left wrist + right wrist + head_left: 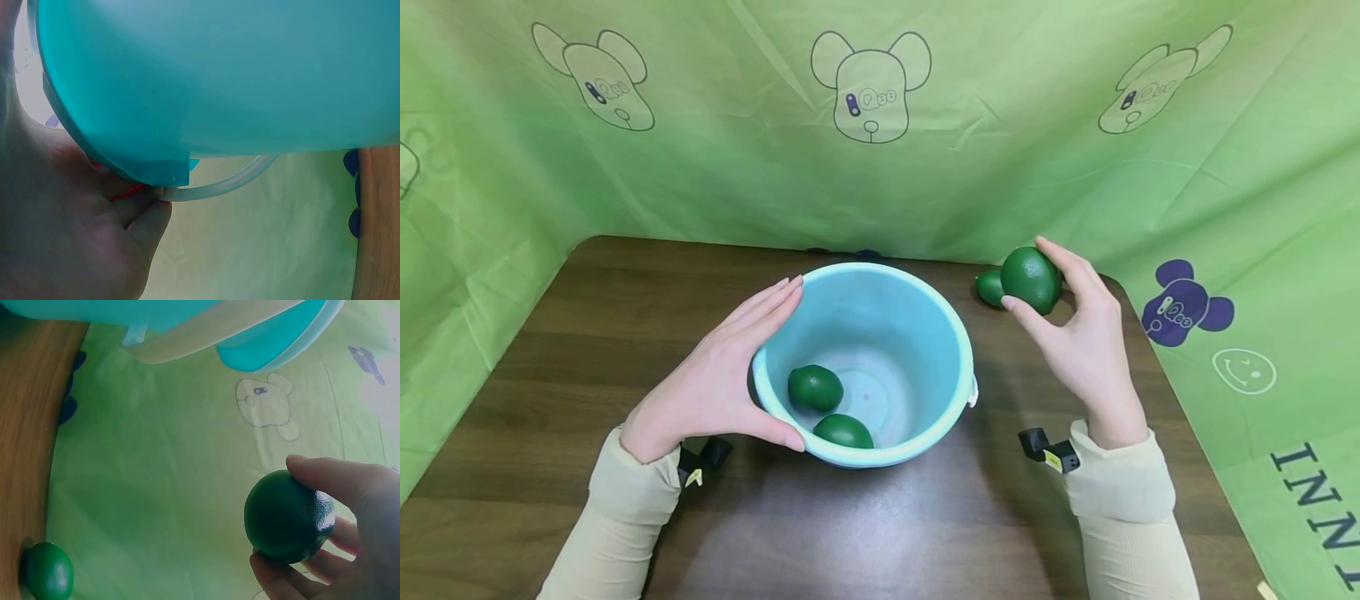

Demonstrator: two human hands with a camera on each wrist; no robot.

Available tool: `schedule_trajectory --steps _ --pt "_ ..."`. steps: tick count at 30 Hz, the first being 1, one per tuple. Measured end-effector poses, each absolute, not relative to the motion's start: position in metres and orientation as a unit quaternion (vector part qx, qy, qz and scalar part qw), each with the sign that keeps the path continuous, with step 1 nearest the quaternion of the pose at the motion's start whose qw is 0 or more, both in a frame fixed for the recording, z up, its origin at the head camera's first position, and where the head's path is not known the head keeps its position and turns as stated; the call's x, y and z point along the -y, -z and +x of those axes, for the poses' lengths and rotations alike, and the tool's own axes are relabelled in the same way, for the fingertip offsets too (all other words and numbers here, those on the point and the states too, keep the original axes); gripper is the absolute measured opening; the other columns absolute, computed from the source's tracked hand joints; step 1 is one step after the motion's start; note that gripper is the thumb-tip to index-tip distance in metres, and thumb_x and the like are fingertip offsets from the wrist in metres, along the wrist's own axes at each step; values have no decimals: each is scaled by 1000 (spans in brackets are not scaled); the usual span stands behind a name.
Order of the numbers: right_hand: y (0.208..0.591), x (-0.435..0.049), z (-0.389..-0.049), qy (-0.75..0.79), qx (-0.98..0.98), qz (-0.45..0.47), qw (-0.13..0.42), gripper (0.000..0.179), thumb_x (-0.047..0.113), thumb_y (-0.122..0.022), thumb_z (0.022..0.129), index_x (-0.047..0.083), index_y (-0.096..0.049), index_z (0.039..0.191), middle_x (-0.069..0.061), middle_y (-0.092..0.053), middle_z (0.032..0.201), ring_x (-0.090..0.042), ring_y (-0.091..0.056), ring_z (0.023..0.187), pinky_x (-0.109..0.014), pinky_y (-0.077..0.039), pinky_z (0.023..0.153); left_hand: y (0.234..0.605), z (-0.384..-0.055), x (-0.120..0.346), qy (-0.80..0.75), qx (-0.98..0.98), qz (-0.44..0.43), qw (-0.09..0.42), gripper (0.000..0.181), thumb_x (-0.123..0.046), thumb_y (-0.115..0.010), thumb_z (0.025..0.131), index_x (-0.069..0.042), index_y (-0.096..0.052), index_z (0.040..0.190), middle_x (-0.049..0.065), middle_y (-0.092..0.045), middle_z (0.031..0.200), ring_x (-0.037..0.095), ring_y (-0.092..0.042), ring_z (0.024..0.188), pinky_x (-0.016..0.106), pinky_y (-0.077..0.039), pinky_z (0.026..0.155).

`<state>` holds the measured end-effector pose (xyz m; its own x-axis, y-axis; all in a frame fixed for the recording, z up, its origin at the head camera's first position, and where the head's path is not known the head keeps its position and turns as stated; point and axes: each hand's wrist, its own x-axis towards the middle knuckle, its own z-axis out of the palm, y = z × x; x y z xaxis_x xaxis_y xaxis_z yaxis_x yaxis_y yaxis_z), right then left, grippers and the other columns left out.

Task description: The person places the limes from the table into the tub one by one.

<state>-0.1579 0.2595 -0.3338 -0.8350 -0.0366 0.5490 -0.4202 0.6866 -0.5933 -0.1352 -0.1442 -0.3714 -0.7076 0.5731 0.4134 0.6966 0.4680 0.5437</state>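
Observation:
A light blue bucket (955, 325) stands on the table, with two dark green limes (815, 388) on its floor at the left and front. On its left side my left hand (722, 367) grips the rim, thumb at the front and fingers toward the back. In the left wrist view, the fingers (150, 219) lie by the bucket's handle lug. My right hand (1086, 333), right of the bucket, holds a round green lime (1032, 280) between thumb and fingers, raised above the table. Behind it, another lime (989, 287) lies near the table's back edge, partly hidden.
The brown wooden table (572, 350) ends at a green printed cloth (880, 192) hanging behind and beside it. A pale handle (206, 334) loops off the bucket in the right wrist view. Each wrist carries a small black camera (1049, 450).

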Motion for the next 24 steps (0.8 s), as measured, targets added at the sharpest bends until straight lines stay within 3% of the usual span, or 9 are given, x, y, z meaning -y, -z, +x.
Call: schedule_trajectory --steps 13,24 --pt "312 -230 -138 -385 869 156 271 72 -8 -82 82 10 -56 146 -9 -57 142 -4 -54 116 -16 -44 93 369 -135 143 356 851 -377 90 144 -73 -91 52 -11 -23 163 0 -17 168 21 -14 153 51 -27 116" --pt "304 -216 -128 -397 858 180 271 71 -11 -81 81 8 -57 145 -10 -57 141 -6 -55 118 -17 -45 93 371 -134 143 357 851 -375 90 145 -70 -93 50 -11 -22 163 0 -17 169 20 -14 153 50 -27 117"
